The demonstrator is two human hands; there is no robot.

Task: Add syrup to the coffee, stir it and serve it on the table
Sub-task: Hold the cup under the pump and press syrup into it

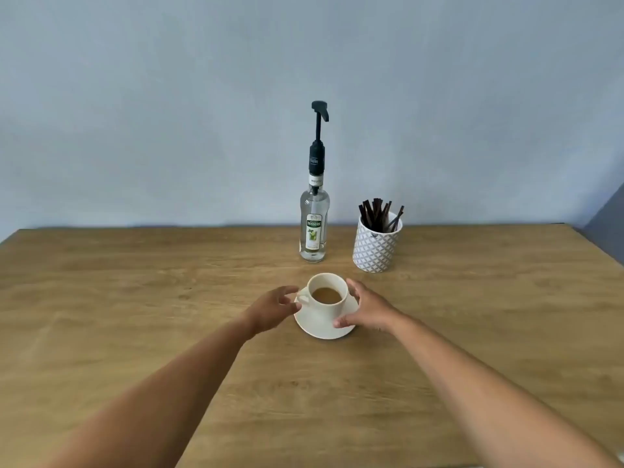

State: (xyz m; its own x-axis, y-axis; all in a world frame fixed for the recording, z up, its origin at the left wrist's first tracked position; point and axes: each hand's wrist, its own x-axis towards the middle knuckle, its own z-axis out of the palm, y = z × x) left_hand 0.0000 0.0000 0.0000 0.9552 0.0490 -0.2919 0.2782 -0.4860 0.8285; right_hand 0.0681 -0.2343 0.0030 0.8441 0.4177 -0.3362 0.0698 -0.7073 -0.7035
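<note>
A white cup point(332, 307) of light brown coffee stands on a white saucer point(315, 327) in the middle of the wooden table point(135, 298). My left hand point(273, 307) is at the saucer's left edge beside the cup's handle, fingers curled around the rim. On the right side my right hand point(366, 309) cups the saucer, thumb on its front rim. Behind the cup stands a clear syrup bottle point(314, 228) with a tall black pump. To its right is a patterned white holder point(375, 246) with several dark stir sticks point(378, 214).
The table's far edge meets a plain blue-grey wall just behind the bottle and the holder. Bare wood stretches left and right of the saucer and toward me.
</note>
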